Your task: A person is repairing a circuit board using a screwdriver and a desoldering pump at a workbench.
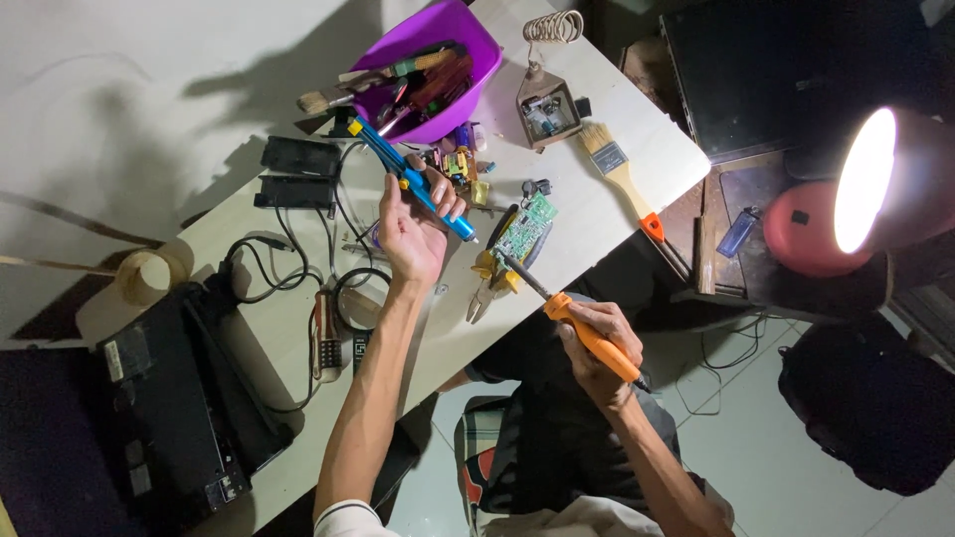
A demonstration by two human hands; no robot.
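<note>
White table (637, 129): one circuit board (524, 228), one soldering iron (587, 334), one blue pump (410, 179).

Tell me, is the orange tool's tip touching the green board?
Touching: the head view shows the orange soldering iron with its dark tip meeting the green circuit board, no gap visible.

Two hands are showing, the left hand (411, 237) and the right hand (594, 343), each gripping one tool: one blue desoldering pump (410, 180) and one orange soldering iron (575, 323). One green circuit board (524, 227), one purple bin (435, 62), one lamp (863, 181) and seemingly two paintbrushes (619, 176) are lying about.
</note>
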